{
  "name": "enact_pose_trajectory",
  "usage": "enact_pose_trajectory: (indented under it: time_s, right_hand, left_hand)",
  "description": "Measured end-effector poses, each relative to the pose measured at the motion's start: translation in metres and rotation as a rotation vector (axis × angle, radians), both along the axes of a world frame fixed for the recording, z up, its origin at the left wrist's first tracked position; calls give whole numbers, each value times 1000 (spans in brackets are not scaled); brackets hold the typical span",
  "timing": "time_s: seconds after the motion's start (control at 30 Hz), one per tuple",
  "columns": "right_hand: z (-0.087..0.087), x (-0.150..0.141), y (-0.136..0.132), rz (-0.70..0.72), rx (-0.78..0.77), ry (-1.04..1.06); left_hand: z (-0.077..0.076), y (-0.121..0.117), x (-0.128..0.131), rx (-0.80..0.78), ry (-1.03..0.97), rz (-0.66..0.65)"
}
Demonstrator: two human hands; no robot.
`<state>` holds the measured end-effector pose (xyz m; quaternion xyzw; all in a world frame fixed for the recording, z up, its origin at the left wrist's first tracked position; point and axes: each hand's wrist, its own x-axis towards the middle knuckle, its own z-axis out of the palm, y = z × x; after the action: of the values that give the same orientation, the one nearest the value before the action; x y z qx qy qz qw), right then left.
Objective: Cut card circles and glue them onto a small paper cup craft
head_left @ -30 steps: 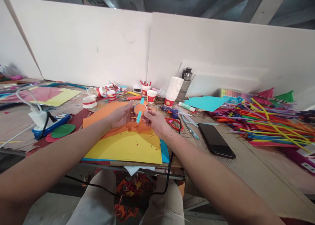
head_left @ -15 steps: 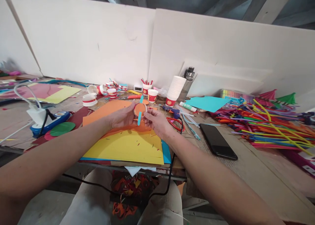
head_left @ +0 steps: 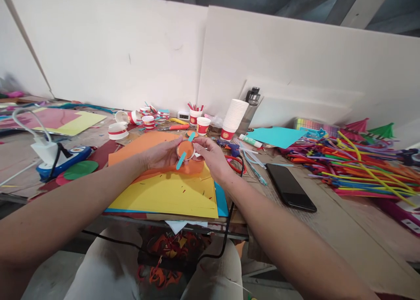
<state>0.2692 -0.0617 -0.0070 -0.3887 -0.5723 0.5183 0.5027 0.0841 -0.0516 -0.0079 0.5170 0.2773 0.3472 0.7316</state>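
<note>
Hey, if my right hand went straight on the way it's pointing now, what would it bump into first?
Most likely the orange disc: your right hand's fingertips are at or very near its edge. Your left hand looks next beyond, though depth is unclear.

our orange-faced round piece (head_left: pixel 185 150) turned in our hold, its blue strips (head_left: pixel 181 160) swung from nearly straight into a clear slant, near end leftward, far end rightward, our right hand's (head_left: pixel 212 159) fingertips shifted farther along its right edge
</note>
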Motion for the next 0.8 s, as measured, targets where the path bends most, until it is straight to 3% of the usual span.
enact_pose_trajectory:
  time_s: [0.17, 0.4, 0.67, 0.8]
  right_hand:
    - [-1, 1, 0, 25, 38, 11]
    - [2, 1, -2, 22, 19, 61]
    - [6, 0, -4, -68, 136, 57]
    - [6, 6, 5, -208, 60, 41]
  left_hand:
    - [-5, 1, 0, 57, -21, -79]
    - [-2, 0, -2, 12, 14, -67]
    - [-4, 4, 0, -43, -6, 40]
    - [-3, 9, -2, -66, 3, 177]
